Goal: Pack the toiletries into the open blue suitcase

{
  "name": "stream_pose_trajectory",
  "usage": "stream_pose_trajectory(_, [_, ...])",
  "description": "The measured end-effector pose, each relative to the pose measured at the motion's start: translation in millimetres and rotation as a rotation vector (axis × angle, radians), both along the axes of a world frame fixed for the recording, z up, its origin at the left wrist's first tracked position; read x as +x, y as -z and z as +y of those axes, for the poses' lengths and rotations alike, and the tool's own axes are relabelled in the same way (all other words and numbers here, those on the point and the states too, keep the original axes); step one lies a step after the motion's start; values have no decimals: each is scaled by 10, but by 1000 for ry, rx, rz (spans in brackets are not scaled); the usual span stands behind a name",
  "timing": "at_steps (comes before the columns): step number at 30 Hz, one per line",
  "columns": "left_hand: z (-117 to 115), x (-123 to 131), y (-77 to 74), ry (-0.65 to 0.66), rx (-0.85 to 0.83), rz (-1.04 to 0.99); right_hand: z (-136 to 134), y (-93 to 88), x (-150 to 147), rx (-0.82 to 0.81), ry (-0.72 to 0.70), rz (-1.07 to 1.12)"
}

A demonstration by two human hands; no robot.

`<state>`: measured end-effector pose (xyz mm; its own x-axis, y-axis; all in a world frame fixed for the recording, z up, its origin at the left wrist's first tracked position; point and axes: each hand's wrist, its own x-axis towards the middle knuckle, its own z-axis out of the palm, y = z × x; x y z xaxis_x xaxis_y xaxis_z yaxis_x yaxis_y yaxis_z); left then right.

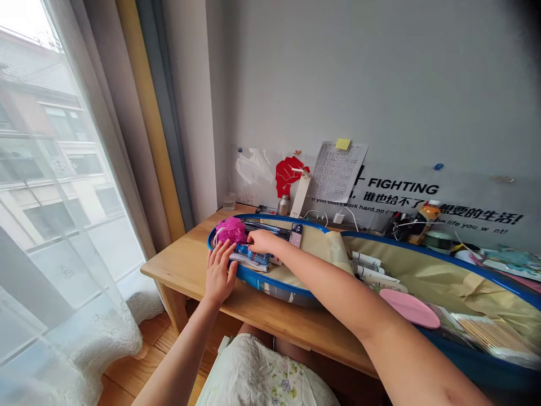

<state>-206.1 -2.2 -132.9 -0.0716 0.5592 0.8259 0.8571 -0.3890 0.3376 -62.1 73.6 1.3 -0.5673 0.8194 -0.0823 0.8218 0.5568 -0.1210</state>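
Note:
A large blue-rimmed zip bag (315,221) with a beige lining lies open on the wooden desk (186,262). My left hand (218,270) is at its left end, fingers stretched out, the tips at the lower edge of a magenta mesh bath puff (230,230). My right hand (264,242) reaches into the bag just right of the puff. Its fingers are curled downward, and what they grip, if anything, is hidden. Close below it are a blue packet (257,256) and a white flat pack (249,264). Dark long packages (270,228) lie behind it.
In the bag's right half are white tubes (374,268), a pink oval item (409,308) and a pack of cotton swabs (492,332). Along the wall stand a clear cup (229,201), a metal bottle (283,204) and an orange-topped bottle (429,211). Curtains (143,113) hang left.

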Motion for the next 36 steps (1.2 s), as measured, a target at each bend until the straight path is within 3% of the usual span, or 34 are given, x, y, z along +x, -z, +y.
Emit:
stream_pose_trajectory(18, [8,0,13,3,-10,-11,-289,163,42,93,42,-133])
stream_pose_trajectory(27, [-9,-11,0,19,1,-6,-337,109,92,90,46,-102])
stream_pose_trajectory(31, [-6,-19,-4,26,-1,-11,-352,-161,456,100,42,-52])
stream_pose_trajectory(34, [-6,-21,-4,24,3,-15,-335,-434,1041,114,96,-7])
stream_pose_trajectory(36, [-5,-20,-2,25,9,-14,-332,-578,1544,127,213,64])
